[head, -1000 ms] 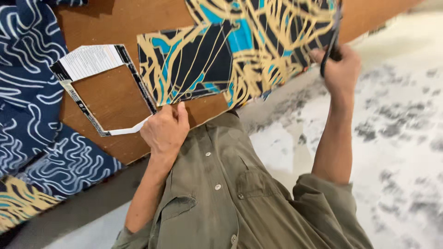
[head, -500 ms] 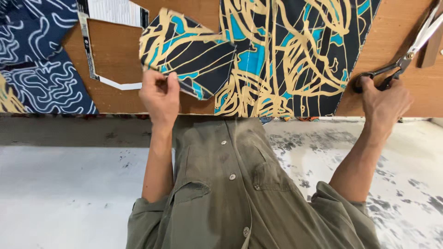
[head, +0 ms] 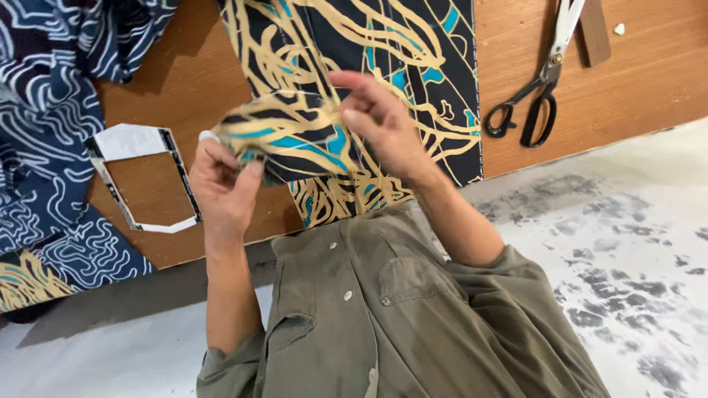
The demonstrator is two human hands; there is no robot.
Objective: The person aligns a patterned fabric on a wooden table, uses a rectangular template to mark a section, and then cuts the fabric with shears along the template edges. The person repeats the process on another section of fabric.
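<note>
— What are the hands gripping?

— Both pinch one cut piece of patterned fabric (head: 291, 140), black with gold and turquoise lines. The left hand (head: 225, 184) closes on its left end, the right hand (head: 380, 121) nips its upper right edge between thumb and fingertips. The piece is lifted off the board, above the table's near edge.

— And under it?

— A larger length of the same printed cloth (head: 369, 59), flat on the wooden table (head: 649, 81), running to the near edge.

— Further out?

— Black-handled scissors (head: 542, 88) lie toward the right, well apart from the hands. A paper template frame (head: 136, 177) sits just left of the left hand, and navy fabric with white lines (head: 51, 125) covers the left side.
</note>
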